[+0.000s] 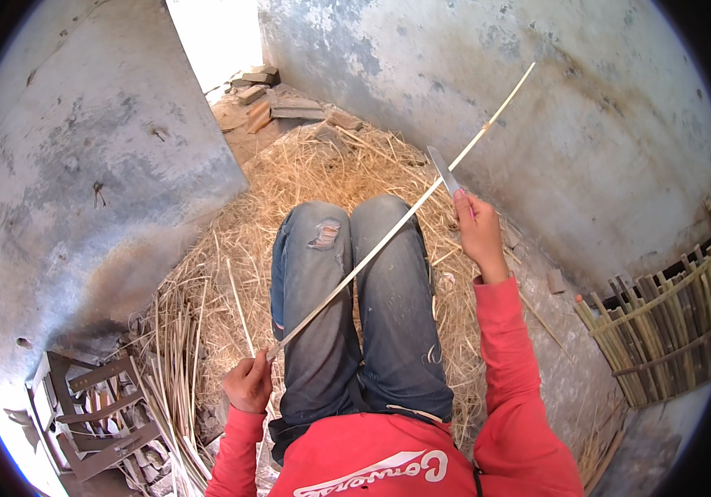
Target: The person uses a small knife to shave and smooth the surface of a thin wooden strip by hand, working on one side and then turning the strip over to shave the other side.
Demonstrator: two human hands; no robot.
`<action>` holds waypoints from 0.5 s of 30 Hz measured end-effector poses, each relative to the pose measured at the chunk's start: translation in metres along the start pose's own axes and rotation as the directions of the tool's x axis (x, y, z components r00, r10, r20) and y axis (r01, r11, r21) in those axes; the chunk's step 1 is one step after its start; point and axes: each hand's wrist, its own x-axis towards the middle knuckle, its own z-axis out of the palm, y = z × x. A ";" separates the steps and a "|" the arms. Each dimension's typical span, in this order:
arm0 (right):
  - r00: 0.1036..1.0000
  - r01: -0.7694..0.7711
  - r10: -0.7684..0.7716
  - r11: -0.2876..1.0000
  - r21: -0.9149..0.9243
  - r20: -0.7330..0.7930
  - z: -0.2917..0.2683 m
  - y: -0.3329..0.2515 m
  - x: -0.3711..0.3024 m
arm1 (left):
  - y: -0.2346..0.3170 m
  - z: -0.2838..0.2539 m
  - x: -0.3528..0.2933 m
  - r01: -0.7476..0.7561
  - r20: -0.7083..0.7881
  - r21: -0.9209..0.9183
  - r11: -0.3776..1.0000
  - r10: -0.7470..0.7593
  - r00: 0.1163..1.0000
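A long, thin, pale strip of wood or cane runs slantwise across my knees, from lower left to upper right. Its lower end is in my left hand, whose fingers are closed round it beside my left thigh. My right hand grips the handle of a knife, beyond and to the right of my right knee. The knife's blade points up and left and crosses the strip, seemingly against it. A darker joint shows on the strip between the blade and its far end.
Straw-like shavings cover the floor round my legs. Several long thin strips lie at the left, beside a broken dark frame. A slatted basket-like bundle stands at the right wall. Bricks lie by the bright doorway.
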 end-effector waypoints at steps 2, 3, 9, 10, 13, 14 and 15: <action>0.998 -0.005 0.004 1.000 -0.030 -0.056 -0.002 0.014 0.013 | -0.005 0.003 0.003 -0.041 -0.010 0.000 0.999 0.041 0.999; 0.994 -0.010 0.004 0.998 -0.056 -0.108 -0.004 0.019 0.019 | -0.006 0.004 0.004 -0.079 -0.022 0.005 0.997 0.079 0.997; 0.991 0.082 -0.099 0.981 -0.176 -0.086 0.000 0.008 0.021 | -0.006 0.005 0.008 -0.110 -0.038 0.038 0.993 0.112 0.993; 0.992 0.081 -0.097 0.981 -0.176 -0.085 0.004 0.001 0.013 | -0.005 0.007 0.009 -0.109 -0.037 0.037 0.993 0.110 0.993; 0.990 0.117 -0.096 0.965 -0.236 0.099 0.020 -0.025 -0.027 | -0.004 0.011 0.006 -0.092 -0.067 0.001 0.996 0.092 0.993; 0.988 0.112 -0.092 0.980 -0.162 0.124 0.021 -0.034 -0.039 | -0.005 0.011 0.006 -0.084 -0.042 0.009 0.996 0.084 0.996; 0.985 0.104 -0.090 0.991 -0.088 0.150 0.023 -0.039 -0.048 | -0.006 0.012 0.006 -0.075 -0.016 0.019 0.997 0.076 0.997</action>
